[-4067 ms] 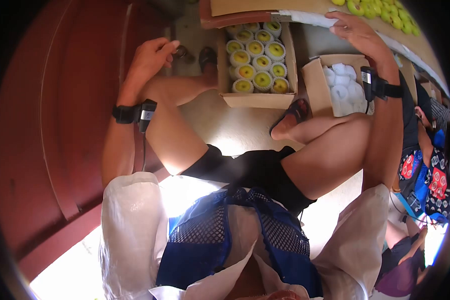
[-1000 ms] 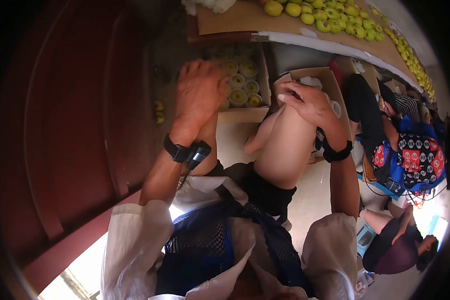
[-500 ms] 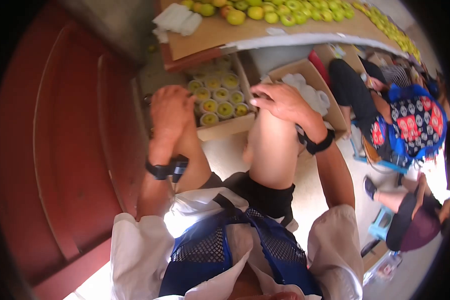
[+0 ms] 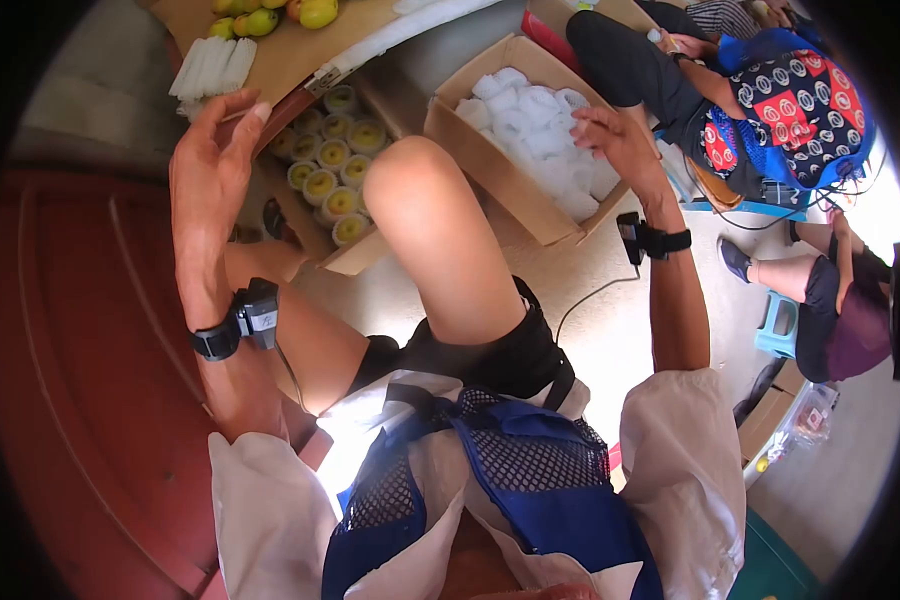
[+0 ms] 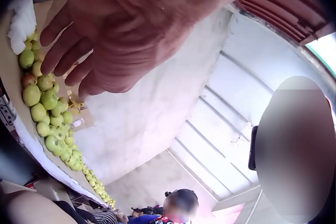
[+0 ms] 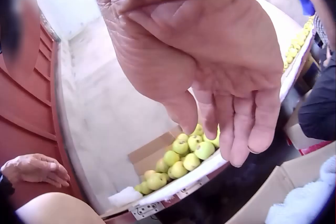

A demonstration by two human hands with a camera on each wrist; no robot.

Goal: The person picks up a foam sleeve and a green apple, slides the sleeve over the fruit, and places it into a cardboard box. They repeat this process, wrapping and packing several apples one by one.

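My left hand (image 4: 210,180) is raised beside the table's near corner, its fingertips close to a stack of white foam nets (image 4: 213,68). Nothing shows in its grasp; its fingers extend loosely in the left wrist view. My right hand (image 4: 622,150) hovers at the right side of a cardboard box (image 4: 490,185) filled with white foam sleeves (image 4: 530,130). Its fingers hang relaxed and hold nothing. Between my legs and the table, a second carton (image 4: 355,258) contains yellow-green apples (image 4: 332,153) in foam sleeves, partly hidden by my knee.
Loose green apples (image 5: 50,99) lie along the cardboard-covered table (image 4: 370,30). A dark red panel (image 4: 80,380) stands close at my left. Another person in a patterned blue vest (image 4: 800,110) sits at the right, and someone in purple (image 4: 855,325) sits behind on a blue stool (image 4: 776,325).
Both hands have lifted off my knees and spread apart, the left toward the table corner, the right toward the box of foam sleeves. The head view has swung to the right.
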